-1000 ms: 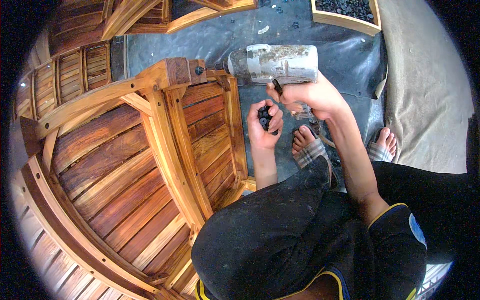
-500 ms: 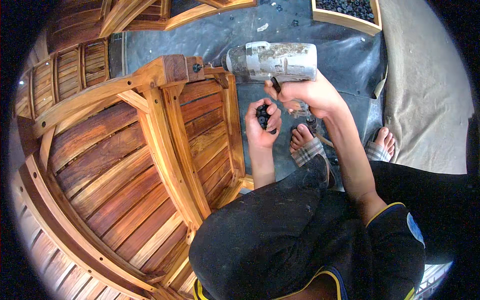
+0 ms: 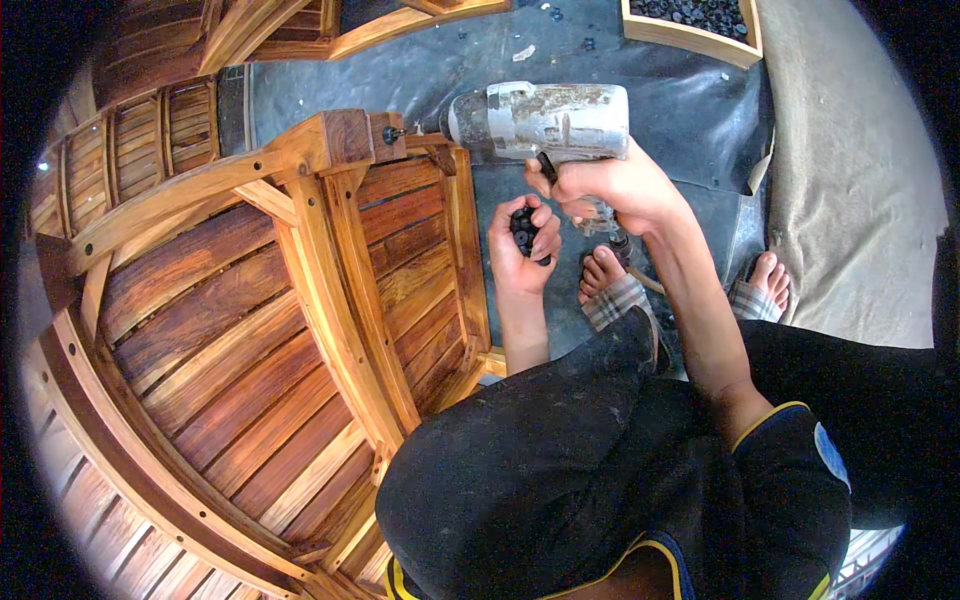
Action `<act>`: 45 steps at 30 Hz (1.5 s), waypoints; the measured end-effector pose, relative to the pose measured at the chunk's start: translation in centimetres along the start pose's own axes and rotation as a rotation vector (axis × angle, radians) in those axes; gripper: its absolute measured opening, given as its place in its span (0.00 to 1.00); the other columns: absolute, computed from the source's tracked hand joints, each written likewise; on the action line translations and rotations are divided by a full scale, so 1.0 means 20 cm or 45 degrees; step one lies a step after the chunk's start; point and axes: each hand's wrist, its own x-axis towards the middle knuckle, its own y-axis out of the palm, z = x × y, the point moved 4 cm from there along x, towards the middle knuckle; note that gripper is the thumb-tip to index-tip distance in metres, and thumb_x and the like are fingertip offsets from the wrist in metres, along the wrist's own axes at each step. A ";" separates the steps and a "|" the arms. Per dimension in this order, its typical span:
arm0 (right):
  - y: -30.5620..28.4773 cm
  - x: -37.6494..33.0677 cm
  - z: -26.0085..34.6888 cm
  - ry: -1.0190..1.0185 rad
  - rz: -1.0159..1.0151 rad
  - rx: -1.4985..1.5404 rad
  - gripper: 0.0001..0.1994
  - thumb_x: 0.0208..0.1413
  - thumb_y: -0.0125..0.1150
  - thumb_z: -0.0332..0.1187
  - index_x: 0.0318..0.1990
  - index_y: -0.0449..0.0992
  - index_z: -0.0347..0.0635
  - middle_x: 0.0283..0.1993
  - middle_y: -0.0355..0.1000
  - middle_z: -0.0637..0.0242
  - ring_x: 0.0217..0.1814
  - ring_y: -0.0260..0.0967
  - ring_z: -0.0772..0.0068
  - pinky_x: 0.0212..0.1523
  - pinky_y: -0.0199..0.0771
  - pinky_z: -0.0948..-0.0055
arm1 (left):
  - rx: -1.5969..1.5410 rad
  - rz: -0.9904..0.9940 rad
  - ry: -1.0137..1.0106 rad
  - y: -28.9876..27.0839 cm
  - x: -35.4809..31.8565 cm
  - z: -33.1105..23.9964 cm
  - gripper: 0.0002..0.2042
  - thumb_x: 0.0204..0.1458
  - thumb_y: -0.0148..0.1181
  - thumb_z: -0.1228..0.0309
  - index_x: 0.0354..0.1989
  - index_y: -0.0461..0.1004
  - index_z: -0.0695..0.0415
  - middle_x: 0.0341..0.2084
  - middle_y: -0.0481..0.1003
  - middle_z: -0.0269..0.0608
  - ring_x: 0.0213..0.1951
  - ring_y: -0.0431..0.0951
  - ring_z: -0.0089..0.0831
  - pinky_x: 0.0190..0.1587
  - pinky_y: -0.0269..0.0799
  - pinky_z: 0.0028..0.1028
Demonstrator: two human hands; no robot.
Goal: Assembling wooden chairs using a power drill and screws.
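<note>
In my right hand (image 3: 610, 190) is a worn silver impact wrench (image 3: 545, 120), gripped by its handle and pointing left. Its tip meets a black cap-like fastener (image 3: 392, 135) on the end block of a slatted wooden furniture frame (image 3: 345, 135). How deep the fastener sits I cannot tell. Below the tool, my left hand (image 3: 522, 255) is curled, palm up, around several small black round caps (image 3: 524, 232). The left hand touches neither the frame nor the tool.
A wooden box (image 3: 690, 45) full of small black parts stands at the far right. Dark sheeting (image 3: 640, 85) covers the floor, with a few black bits scattered on it. Beige cloth (image 3: 850, 200) lies to the right. More slatted wooden pieces (image 3: 150, 130) stand at the left and far side.
The impact wrench and my right hand have shifted very slightly left. My left hand still holds the black caps, almost unmoved.
</note>
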 end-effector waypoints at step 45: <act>-0.49 0.16 -0.34 -0.257 -0.644 -2.083 0.26 0.34 0.69 0.35 0.47 0.74 0.41 0.42 0.73 0.54 0.45 0.71 0.51 0.44 0.72 0.59 | -0.686 0.292 0.027 -0.06 0.04 0.02 0.10 0.52 0.51 0.72 0.40 0.70 0.65 0.32 0.65 0.44 0.33 0.64 0.32 0.27 0.64 0.24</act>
